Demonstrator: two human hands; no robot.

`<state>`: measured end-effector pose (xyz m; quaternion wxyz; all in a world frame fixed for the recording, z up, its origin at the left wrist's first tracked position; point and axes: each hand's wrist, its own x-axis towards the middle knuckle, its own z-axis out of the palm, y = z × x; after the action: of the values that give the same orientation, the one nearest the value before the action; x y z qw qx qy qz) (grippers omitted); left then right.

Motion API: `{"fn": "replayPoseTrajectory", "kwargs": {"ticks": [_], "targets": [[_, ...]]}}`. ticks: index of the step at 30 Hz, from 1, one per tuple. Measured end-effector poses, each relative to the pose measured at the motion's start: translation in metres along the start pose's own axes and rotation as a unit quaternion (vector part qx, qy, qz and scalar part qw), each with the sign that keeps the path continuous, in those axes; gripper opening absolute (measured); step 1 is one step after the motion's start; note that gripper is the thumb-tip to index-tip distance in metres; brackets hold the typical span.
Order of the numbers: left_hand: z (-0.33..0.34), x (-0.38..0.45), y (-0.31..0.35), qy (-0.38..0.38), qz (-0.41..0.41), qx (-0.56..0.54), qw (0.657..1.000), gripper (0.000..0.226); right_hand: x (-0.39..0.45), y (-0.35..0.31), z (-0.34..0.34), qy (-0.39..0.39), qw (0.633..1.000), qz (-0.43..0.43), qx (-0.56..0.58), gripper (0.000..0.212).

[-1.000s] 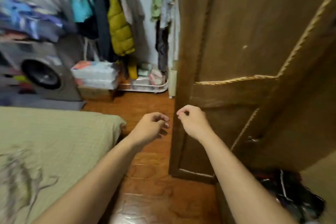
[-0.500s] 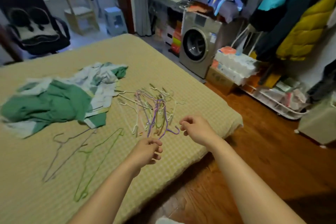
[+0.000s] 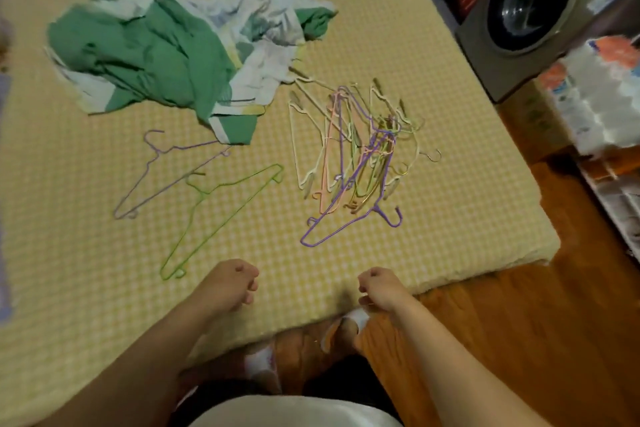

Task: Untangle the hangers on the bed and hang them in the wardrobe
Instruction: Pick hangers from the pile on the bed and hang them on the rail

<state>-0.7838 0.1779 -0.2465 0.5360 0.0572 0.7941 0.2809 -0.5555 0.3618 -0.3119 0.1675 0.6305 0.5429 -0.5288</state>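
Note:
A tangled pile of thin wire hangers (image 3: 360,156) in cream, pink, purple and green lies on the yellow checked bed (image 3: 86,305), near its right edge. Two loose hangers lie left of the pile: a green hanger (image 3: 221,218) and a pale lilac hanger (image 3: 156,180). My left hand (image 3: 232,284) hovers over the bed's near edge with its fingers loosely curled and nothing in it. My right hand (image 3: 379,289) is beside it, also loosely curled and holding nothing, a short way in front of the pile. The wardrobe is out of view.
A crumpled green and white cloth (image 3: 156,55) lies at the back of the bed. A washing machine (image 3: 530,0) and stacked white packs (image 3: 595,97) stand to the right on the wooden floor (image 3: 519,322). My feet are at the bed's edge.
My view swung from the wardrobe door down onto the bed. Both hands stayed loosely curled and hold nothing, and they now hover at the bed's near edge in front of the hangers.

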Motion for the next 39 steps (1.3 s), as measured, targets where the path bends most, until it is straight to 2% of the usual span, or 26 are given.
{"fn": "replayPoseTrajectory", "kwargs": {"ticks": [9,13,16,18,21,22,24,26,29,31,34,37,39], "targets": [[0.070,0.085,0.042,0.021,-0.090,0.098,0.991,0.017,0.170,-0.015,-0.101,0.040,0.998,0.040,-0.033,0.013],[0.114,0.155,0.057,0.051,-0.066,0.129,0.988,0.017,0.249,-0.021,-0.111,0.110,0.993,0.016,-0.049,0.045],[0.149,0.212,0.060,0.078,-0.031,0.187,0.979,0.027,0.289,-0.010,-0.102,0.150,0.986,-0.003,-0.073,0.035],[0.167,0.230,0.063,0.076,-0.019,0.183,0.980,0.038,0.298,0.000,-0.102,0.169,0.980,-0.024,-0.099,0.026],[0.200,0.248,0.057,0.036,-0.024,0.192,0.980,0.039,0.306,0.023,-0.116,0.183,0.977,-0.054,-0.098,0.027],[0.208,0.248,0.056,0.023,-0.024,0.208,0.978,0.043,0.306,0.031,-0.122,0.189,0.978,-0.058,-0.070,0.027],[0.224,0.251,0.053,0.026,-0.016,0.196,0.980,0.063,0.301,0.043,-0.136,0.182,0.980,-0.058,0.058,0.026],[0.235,0.252,0.054,0.046,-0.010,0.166,0.985,0.079,0.287,0.046,-0.151,0.167,0.963,-0.058,0.206,0.029],[0.252,0.247,0.060,0.058,0.047,0.178,0.981,0.087,0.255,0.034,-0.176,0.194,0.932,-0.091,0.292,0.024],[0.260,0.235,0.075,0.078,0.082,0.197,0.974,0.098,0.239,0.028,-0.184,0.229,0.920,-0.130,0.289,0.024],[0.256,0.230,0.087,0.131,0.132,0.195,0.963,0.109,0.224,0.017,-0.183,0.239,0.915,-0.150,0.288,0.028],[0.235,0.234,0.092,0.200,0.197,0.196,0.939,0.109,0.215,-0.007,-0.180,0.220,0.927,-0.175,0.249,0.028],[0.216,0.234,0.097,0.230,0.209,0.189,0.931,0.101,0.211,-0.031,-0.176,0.199,0.936,-0.192,0.216,0.026]]}}
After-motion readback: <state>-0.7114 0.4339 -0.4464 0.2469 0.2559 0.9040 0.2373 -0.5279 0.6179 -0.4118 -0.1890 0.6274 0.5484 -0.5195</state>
